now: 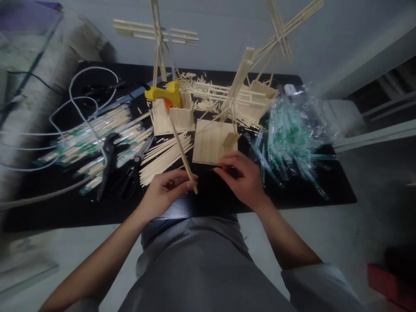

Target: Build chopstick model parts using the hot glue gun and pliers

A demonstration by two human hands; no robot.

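Observation:
My left hand (pixel 169 190) is closed on a long wooden stick (pixel 182 154) that slants up and away over the black table (pixel 292 195). My right hand (pixel 242 175) is closed, pinching something small and thin at the near edge of a flat square panel of glued sticks (pixel 211 145). A short slanted bundle of sticks (pixel 231 138) stands on that panel's right corner. A loose heap of bare sticks (pixel 162 158) lies just left of the panel, near my left hand.
A yellow glue gun (pixel 164 94) rests on another stick box (pixel 172 119). Two tall stick windmill frames (pixel 276 39) rise at the back. Black scissors (pixel 134 169) and pliers (pixel 108 158) lie left, beside wrapped chopsticks (pixel 87 145). Empty wrappers (pixel 292 138) pile up right. White cable (pixel 81 104) loops left.

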